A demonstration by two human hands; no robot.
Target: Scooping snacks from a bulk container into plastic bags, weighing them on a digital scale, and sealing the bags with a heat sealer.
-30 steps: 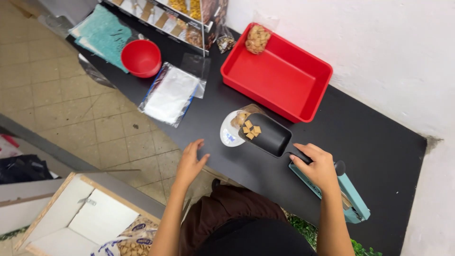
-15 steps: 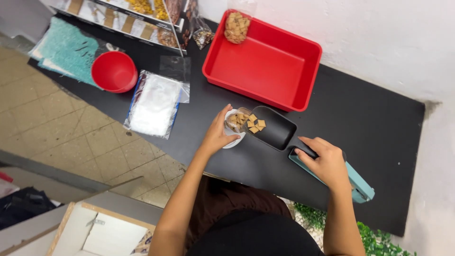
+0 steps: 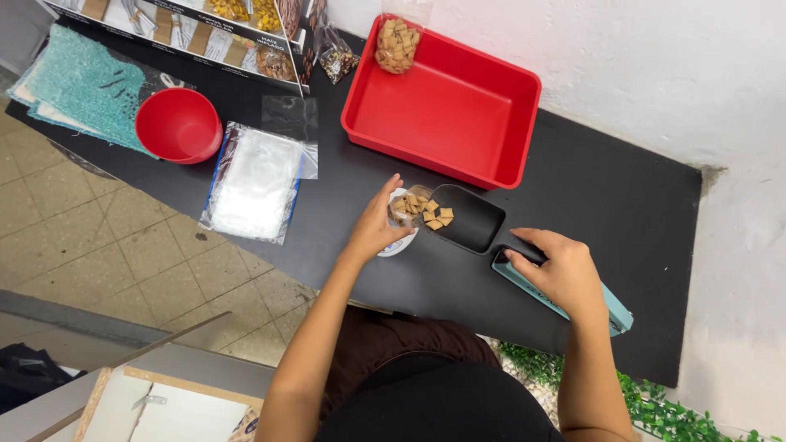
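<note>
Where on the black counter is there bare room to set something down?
Bare counter lies right of the red tray, and between red bowl and tray only partly. Crowded: left hand at the small white container, black scoop under the right hand, clear bags beside.

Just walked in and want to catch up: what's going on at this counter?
A person stands at a black counter. The right hand grips the handle of a black scoop that carries small tan square snack pieces. The left hand holds a small clear bag at the scoop's mouth. A red tray sits just beyond.
</note>
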